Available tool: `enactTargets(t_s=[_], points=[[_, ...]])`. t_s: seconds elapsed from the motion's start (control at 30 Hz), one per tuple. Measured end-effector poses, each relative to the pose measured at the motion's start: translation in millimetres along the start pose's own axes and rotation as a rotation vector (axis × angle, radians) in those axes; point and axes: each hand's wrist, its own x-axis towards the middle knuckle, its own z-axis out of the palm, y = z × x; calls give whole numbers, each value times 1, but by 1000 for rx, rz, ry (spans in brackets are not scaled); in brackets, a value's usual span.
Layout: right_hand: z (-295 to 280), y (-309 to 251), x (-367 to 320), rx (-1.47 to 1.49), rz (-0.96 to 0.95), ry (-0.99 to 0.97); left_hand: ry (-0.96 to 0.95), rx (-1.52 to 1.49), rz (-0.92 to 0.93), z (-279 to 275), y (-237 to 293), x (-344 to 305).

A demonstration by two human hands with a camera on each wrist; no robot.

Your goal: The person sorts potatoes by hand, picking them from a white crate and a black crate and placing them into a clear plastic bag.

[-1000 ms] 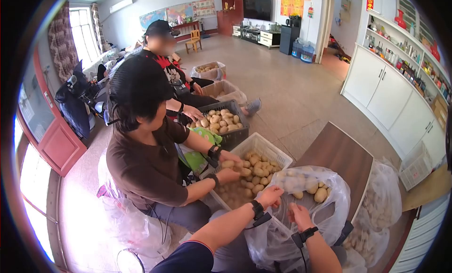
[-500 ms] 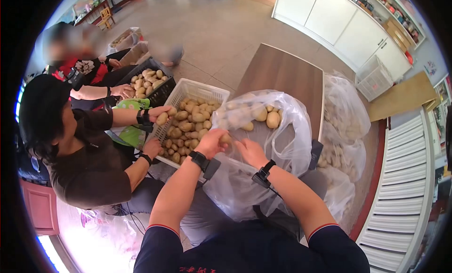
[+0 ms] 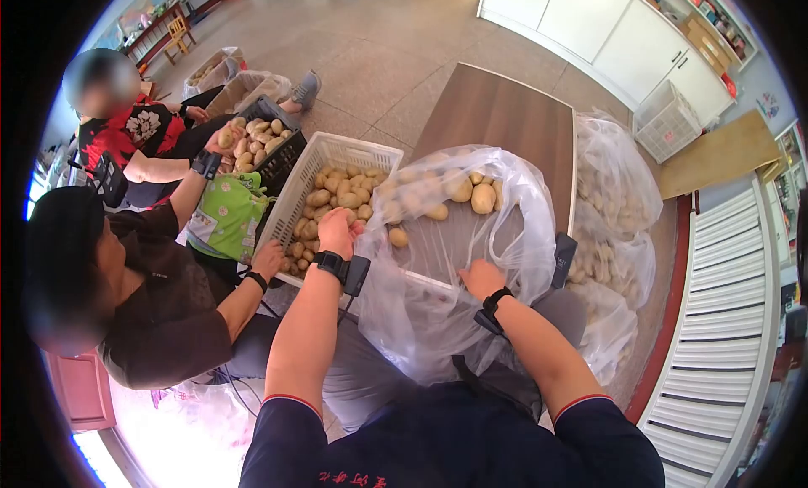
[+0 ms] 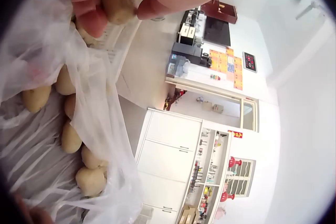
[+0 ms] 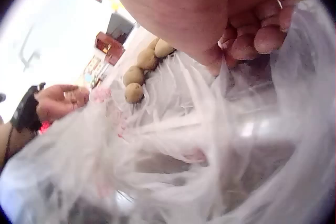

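Over the near end of the white crate (image 3: 300,161), my left hand (image 3: 337,233) is beside the small potatoes (image 3: 337,185) heaped inside. The left wrist view shows a potato (image 4: 119,4) pinched between its thumb and fingers. My right hand (image 3: 482,279) grips the near edge of a clear plastic bag (image 3: 412,320) with curled fingers, as the right wrist view shows close up. The bag's mouth is spread wide in front of me. Several potatoes (image 3: 483,198) lie at the bag's far side, and a single potato (image 3: 398,237) lies near its left edge.
Two people sit on the left; the nearer person's hand (image 3: 269,259) is at the crate's rim. Beyond stands a dark crate (image 3: 290,151) of potatoes. A brown board (image 3: 505,109) extends beyond the bag, and filled plastic bags (image 3: 614,185) stand to its right.
The view has swung down and right. My left hand has let go of a potato at the bag's left edge and moved left to the crate. My right hand has shifted slightly right.
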Motion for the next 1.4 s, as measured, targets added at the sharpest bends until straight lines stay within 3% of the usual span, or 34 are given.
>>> enactTargets(t_s=[0.23, 0.37, 0.43, 0.57, 1.07, 1.4], points=[[12, 9, 11, 172, 50, -6, -46, 84, -88, -28, -4, 37], [9, 5, 12, 158, 89, -22, 20, 20, -81, -28, 0, 33], [36, 24, 34, 129, -65, 94, 36, 0, -93, -28, 1, 33], [19, 4, 17, 77, -84, 121, 35, 86, -59, -35, -3, 39], [17, -4, -25, -10, -158, -135, 8, 116, -142, -46, -14, 56], [7, -4, -41, -92, -371, -236, -3, 169, -205, -60, -20, 74]])
